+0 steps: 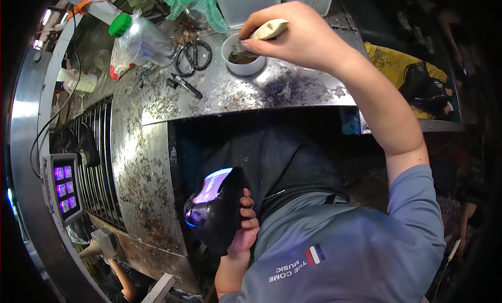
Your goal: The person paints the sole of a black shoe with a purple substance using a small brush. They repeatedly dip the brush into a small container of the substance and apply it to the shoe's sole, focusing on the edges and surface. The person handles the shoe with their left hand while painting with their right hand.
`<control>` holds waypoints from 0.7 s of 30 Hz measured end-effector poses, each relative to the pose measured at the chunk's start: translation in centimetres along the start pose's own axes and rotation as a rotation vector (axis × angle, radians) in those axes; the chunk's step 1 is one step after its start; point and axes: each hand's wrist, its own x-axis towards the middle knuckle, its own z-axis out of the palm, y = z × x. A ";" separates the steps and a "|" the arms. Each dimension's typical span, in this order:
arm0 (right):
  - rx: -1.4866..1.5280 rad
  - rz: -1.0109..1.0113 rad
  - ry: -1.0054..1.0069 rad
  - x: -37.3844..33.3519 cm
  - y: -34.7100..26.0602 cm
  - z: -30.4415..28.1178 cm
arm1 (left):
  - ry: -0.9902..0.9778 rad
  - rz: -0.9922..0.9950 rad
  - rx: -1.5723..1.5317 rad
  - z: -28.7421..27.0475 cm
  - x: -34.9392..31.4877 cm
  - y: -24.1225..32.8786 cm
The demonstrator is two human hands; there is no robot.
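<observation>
My left hand (pixel 249 224) is closed round a black shoe (pixel 222 222), held low in front of my lap. A strip along the shoe's edge glows violet and blue; I cannot tell whether this is sole or upper. Over the workbench, my right hand (pixel 300 38) grips a brush (pixel 270 29) by its pale handle. The brush points down into a small white bowl (pixel 247 67) with a dark, murky inside; its bristles are mostly hidden by the rim. Left of the bowl lie black-handled scissors (pixel 194 58) and a black marker pen (pixel 187 86).
A clear plastic jar (pixel 144 41) with a green lid and a green bag (pixel 196 4) stand at the back. A violet-lit lamp (pixel 64 188) and a barred rack (pixel 99 161) are at left. Dark shoes (pixel 423 91) rest on yellow cloth (pixel 384 59). Another person's arm (pixel 124 282) shows lower left.
</observation>
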 end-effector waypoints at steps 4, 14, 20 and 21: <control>-0.303 0.118 -0.123 1.2 3.7 3.1 | -0.016 -0.007 -0.001 0.5 0.6 -1.0; -0.187 -0.090 0.130 1.6 2.5 2.5 | 0.022 0.016 -0.132 0.9 1.0 -1.2; -0.256 0.009 -0.023 0.1 3.9 3.8 | -0.006 -0.012 -0.112 0.7 1.2 -0.9; -0.072 0.014 0.000 0.1 3.0 3.5 | -0.017 -0.007 -0.105 0.7 1.3 -0.9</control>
